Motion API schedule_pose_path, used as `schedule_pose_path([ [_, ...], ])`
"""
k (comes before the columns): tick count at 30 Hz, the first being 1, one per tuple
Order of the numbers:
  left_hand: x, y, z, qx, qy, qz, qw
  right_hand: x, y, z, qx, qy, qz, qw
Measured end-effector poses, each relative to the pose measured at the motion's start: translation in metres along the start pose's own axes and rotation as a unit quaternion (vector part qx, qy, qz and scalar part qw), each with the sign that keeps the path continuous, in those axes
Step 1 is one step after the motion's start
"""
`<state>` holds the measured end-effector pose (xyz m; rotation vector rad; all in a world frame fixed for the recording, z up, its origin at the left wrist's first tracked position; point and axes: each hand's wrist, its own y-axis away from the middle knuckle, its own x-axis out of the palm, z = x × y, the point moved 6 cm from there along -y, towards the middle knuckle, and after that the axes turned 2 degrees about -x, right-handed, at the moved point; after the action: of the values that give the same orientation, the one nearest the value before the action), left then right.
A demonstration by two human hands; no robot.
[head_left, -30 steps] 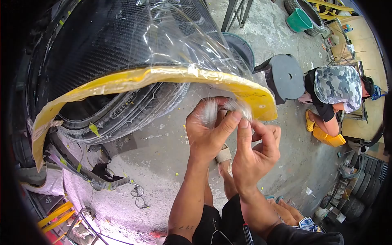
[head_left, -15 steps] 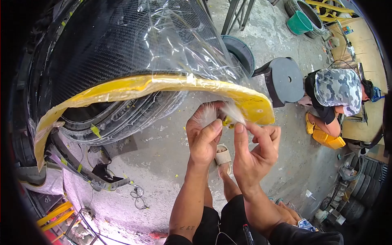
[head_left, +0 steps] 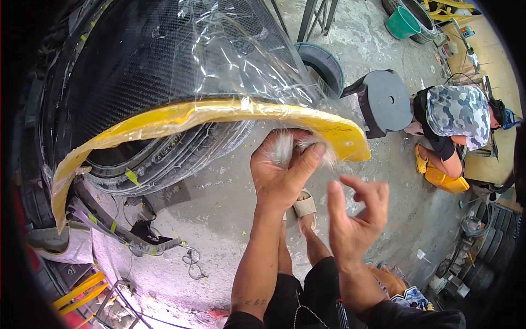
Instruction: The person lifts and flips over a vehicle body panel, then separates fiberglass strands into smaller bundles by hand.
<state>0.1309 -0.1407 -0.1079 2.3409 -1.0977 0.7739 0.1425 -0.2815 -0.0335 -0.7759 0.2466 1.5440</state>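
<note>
My left hand (head_left: 285, 175) is closed, its thumb pressed over a tuft of white fibres (head_left: 282, 148) that fans out on both sides of the thumb. It is just below the yellow edge (head_left: 257, 109) of a curved panel. My right hand (head_left: 357, 216) is apart from it, to the right and a little lower, with thumb and forefinger separated and nothing visible between them. Above both hands lies the panel's black carbon-weave surface (head_left: 137, 82), partly covered by wrinkled clear plastic film (head_left: 230, 60).
A tyre (head_left: 181, 164) sits behind the yellow edge. To the right stand a dark stool (head_left: 388, 101), a dark bucket (head_left: 331, 60) and a green bucket (head_left: 402, 23). Another person (head_left: 457, 112) in a camouflage top bends over at the far right. A black trim piece (head_left: 115, 230) lies lower left.
My right hand has let go of the fibres and moved down and right. My left thumb has shifted right and now lies over the tuft.
</note>
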Motion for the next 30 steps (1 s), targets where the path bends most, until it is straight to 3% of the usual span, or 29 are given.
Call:
schedule_pose_path([
  [3,-0.002,0.001,-0.002,-0.013,-0.043,0.006,0.999,-0.017,0.000,-0.024,-0.004,0.018,0.016,1.000],
  [5,0.001,0.000,-0.006,-0.010,-0.032,0.010,0.999,-0.019,-0.011,-0.032,-0.023,-0.049,-0.030,0.998],
  [12,0.007,-0.004,-0.014,0.018,-0.039,0.014,0.999,0.018,-0.048,-0.014,-0.123,-0.095,0.055,0.986],
  [15,-0.003,0.000,-0.020,0.038,-0.013,0.023,0.999,0.021,-0.050,-0.020,-0.097,-0.086,0.059,0.990],
  [17,-0.017,0.005,-0.017,0.056,-0.050,0.003,0.997,0.017,-0.051,-0.014,-0.107,-0.089,0.061,0.988],
  [24,-0.069,0.057,0.019,-0.043,0.073,-0.208,0.974,0.021,-0.066,-0.007,-0.178,-0.075,0.042,0.980],
  [30,-0.090,0.118,0.055,-0.101,0.120,-0.231,0.960,0.009,-0.078,0.007,-0.179,-0.045,0.077,0.980],
])
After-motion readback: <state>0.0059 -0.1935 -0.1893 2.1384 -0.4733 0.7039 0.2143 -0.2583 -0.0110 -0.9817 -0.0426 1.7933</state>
